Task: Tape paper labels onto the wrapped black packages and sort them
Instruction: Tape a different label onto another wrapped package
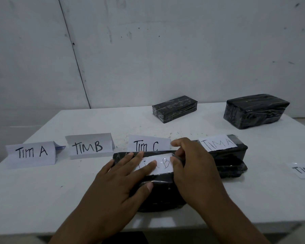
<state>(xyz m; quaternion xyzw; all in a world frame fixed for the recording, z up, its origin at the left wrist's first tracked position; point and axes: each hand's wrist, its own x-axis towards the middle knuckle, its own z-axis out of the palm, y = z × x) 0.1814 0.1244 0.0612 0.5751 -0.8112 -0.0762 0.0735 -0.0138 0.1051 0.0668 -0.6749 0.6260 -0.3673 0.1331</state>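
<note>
A wrapped black package (158, 194) lies in front of me with a white paper label (163, 165) reading "TIM B" on its top. My left hand (123, 178) lies flat on the label's left part, fingers spread. My right hand (192, 162) presses on the label's right end, fingers curled over the package's far edge. Just behind to the right, another black package (232, 159) carries a "TIM A" label (217, 143). Two unlabelled black packages stand at the back: a small one (174, 108) and a bigger one (255, 110).
Three folded paper signs stand in a row on the white table (42, 191): "TIM A" (31, 153), "TIM B" (90, 147), "TIM C" (146, 144). A loose label (304, 170) lies at the right edge. A grey wall rises behind the table.
</note>
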